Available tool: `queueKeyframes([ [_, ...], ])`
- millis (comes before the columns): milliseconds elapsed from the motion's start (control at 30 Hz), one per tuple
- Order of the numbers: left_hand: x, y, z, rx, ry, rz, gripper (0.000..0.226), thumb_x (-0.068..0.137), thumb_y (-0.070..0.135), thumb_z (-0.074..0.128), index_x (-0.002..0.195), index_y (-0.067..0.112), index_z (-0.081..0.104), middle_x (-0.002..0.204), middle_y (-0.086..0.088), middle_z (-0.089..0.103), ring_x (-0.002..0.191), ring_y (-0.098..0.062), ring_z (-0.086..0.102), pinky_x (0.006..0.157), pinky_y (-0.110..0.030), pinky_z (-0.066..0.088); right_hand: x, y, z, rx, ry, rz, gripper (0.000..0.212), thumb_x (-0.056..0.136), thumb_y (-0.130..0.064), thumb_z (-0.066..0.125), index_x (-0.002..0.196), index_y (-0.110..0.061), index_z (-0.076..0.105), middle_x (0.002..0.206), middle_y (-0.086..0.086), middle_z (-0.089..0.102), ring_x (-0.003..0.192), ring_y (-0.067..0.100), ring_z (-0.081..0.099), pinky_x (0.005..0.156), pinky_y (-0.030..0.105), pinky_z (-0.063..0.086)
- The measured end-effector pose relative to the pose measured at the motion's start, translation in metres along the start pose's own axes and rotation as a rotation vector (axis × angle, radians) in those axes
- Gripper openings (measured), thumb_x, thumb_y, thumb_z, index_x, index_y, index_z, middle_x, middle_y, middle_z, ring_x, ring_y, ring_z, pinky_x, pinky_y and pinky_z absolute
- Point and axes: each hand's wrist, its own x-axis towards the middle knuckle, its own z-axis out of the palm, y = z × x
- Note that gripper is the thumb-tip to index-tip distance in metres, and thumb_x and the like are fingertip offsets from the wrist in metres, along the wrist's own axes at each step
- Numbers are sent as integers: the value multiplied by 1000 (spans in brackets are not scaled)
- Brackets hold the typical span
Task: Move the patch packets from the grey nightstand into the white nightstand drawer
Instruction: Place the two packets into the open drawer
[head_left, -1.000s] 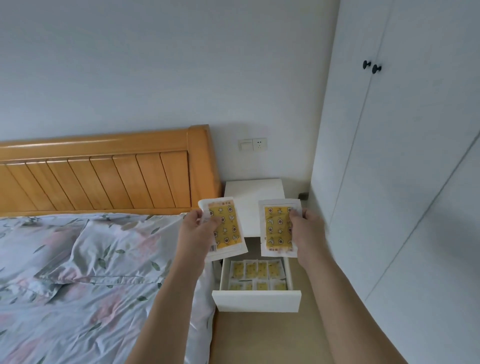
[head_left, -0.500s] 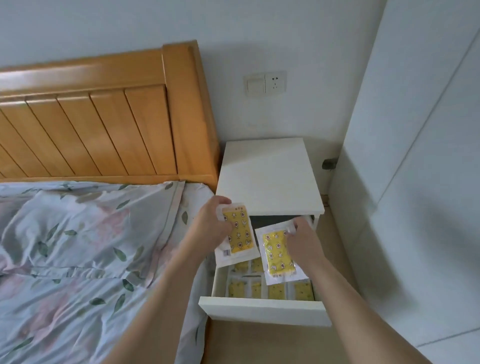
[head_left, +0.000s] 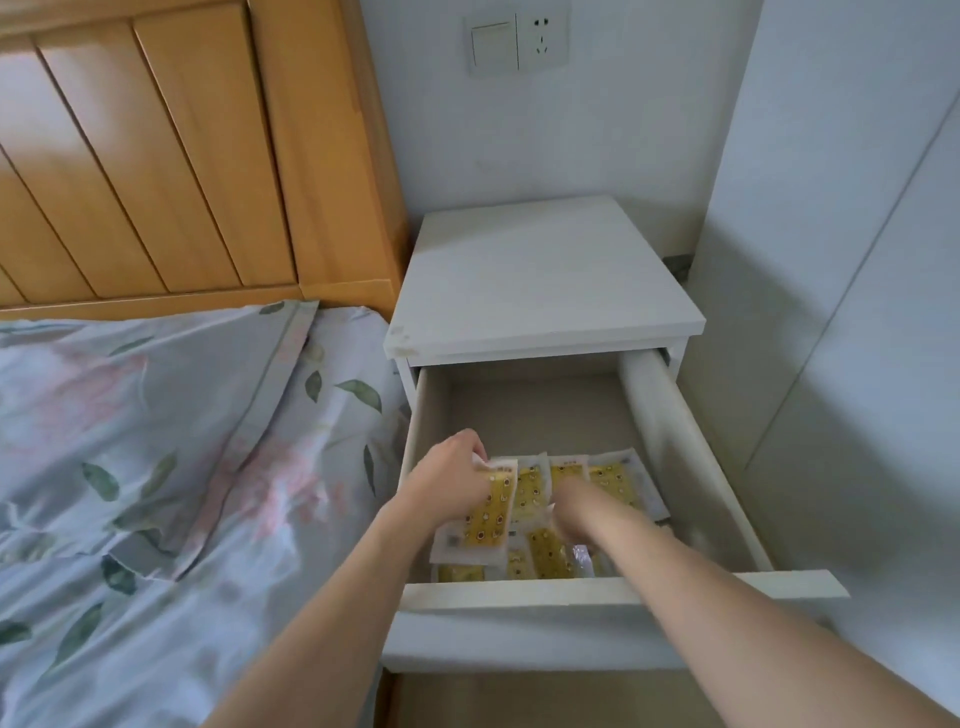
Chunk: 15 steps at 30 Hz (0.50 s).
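The white nightstand (head_left: 540, 280) stands beside the bed with its drawer (head_left: 613, 592) pulled out. Several yellow patch packets (head_left: 613, 480) lie flat in the drawer's front half. My left hand (head_left: 447, 483) is inside the drawer at its left side, pinching the top corner of a yellow patch packet (head_left: 488, 519) that rests tilted over the others. My right hand (head_left: 576, 512) reaches down in the middle of the drawer, blurred, fingers on the packets; whether it holds one is unclear. The grey nightstand is out of view.
A bed with a floral cover (head_left: 156, 467) and wooden headboard (head_left: 197, 156) lies close on the left. A white wardrobe (head_left: 857, 312) stands tight on the right. A wall switch and socket (head_left: 519, 44) sit above the nightstand. The drawer's back half (head_left: 530, 410) shows bare bottom.
Both hands came down from above the nightstand into the drawer with their packets. The view moved closer and tilted down over the drawer.
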Motion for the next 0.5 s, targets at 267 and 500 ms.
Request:
queueKeyframes([
  [267, 19, -16, 12, 106, 4, 11, 15, 85, 10, 51, 95, 21, 49, 84, 1, 62, 73, -16, 62, 63, -32, 54, 30, -4, 6, 93, -90, 179, 43, 94, -7, 52, 137, -4, 47, 117, 18, 63, 85, 27, 71, 74, 36, 61],
  [500, 22, -21, 18, 209, -56, 21, 19, 87, 10, 49, 105, 17, 48, 88, 0, 59, 76, -16, 59, 65, -31, 53, 37, 0, 13, -114, -67, 57, 35, 94, -3, 47, 127, -4, 59, 121, 12, 62, 103, 25, 64, 86, 30, 56],
])
